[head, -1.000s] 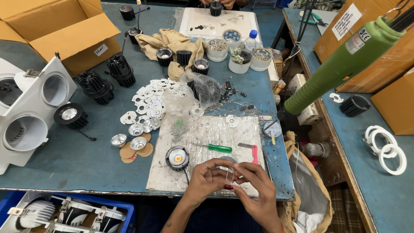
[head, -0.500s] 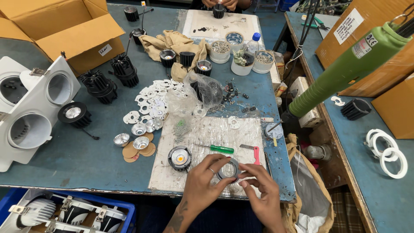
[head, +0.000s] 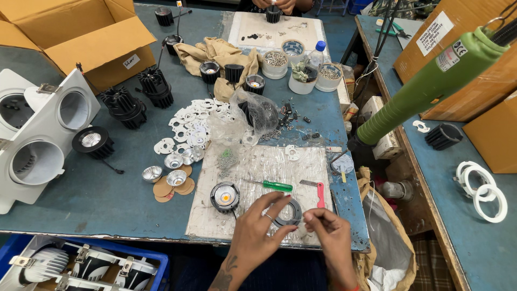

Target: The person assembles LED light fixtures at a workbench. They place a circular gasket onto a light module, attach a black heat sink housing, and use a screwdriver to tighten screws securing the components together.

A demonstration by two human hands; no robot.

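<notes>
My left hand reaches over the near edge of the white work mat and grips a black ring by its left side. My right hand is just right of it, fingertips pinched on a small pale piece below the ring. A round black lamp module with a yellow centre lies left of my left hand. A green-handled screwdriver and a red-handled tool lie on the mat just beyond the ring.
White ring parts, silver reflectors, black heat sinks and a white twin housing sit to the left. Screw tubs stand at the back, a green hanging tool on the right, a blue crate below. Another person's hands work at the far end.
The hands have drawn slightly apart. The left hand's fingers now spread over the black ring, and the right hand has shifted right and lower with a small piece pinched.
</notes>
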